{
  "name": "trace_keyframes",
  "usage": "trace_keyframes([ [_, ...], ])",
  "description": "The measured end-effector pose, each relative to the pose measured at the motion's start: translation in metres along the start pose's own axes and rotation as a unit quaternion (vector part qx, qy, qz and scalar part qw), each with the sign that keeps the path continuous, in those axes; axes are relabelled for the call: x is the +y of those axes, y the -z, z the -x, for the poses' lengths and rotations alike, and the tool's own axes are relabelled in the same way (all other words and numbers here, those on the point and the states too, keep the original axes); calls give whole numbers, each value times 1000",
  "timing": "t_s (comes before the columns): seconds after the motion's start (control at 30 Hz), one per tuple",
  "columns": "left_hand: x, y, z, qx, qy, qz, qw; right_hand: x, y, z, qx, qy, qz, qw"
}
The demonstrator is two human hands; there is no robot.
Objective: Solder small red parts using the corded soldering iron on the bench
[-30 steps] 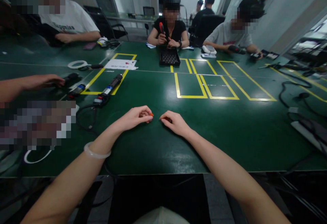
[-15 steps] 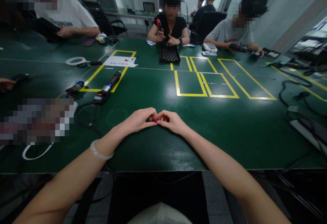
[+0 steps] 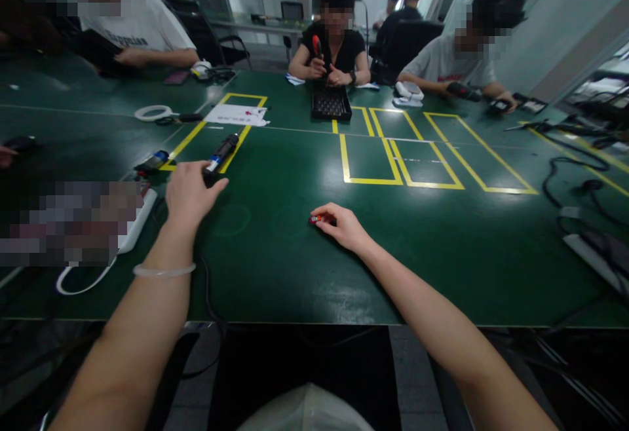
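My left hand is over the near end of a black cylindrical tool with a silver and blue band, which lies on the table. Its thumb sticks out to the right of the tool. The other fingers are partly hidden, and the hand covers the tool's near end. Farther right, my right hand rests at the table surface, closed in a pinch. A small red and orange piece with a pale spot shows at its fingertips; its kind is too small to make out.
A second cylindrical tool lies left of my left hand. Behind are a white sheet, a ring-shaped white item and a black tray. Yellow tape marks the green table. Cables run at the right. Several people sit around.
My left hand has left the small red piece and moved left and forward to the cylindrical tool. My right hand keeps the piece. The view has shifted slightly.
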State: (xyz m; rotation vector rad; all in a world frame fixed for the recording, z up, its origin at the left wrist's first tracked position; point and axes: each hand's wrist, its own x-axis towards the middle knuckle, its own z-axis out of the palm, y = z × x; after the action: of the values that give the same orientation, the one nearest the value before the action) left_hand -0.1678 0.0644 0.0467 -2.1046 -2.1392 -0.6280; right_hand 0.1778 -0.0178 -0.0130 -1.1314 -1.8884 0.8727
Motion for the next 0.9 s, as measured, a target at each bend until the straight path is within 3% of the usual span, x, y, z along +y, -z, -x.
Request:
trace_keyframes([
  [0.1,-32,1,-9,-44,108,-48,992,-1,1,1,-2,-3,-3,1000],
  [0.23,-50,-5,-20,-138,156,-44,977,-5,3,2,1,18,10,1000],
  [0.63,-58,-14,-30,-158,114,-87,977,1,2,1,22,-6,6,1000],
  [0.9,-42,-15,-27,-182,90,-102,974,0,2,0,20,-10,-9,1000],
])
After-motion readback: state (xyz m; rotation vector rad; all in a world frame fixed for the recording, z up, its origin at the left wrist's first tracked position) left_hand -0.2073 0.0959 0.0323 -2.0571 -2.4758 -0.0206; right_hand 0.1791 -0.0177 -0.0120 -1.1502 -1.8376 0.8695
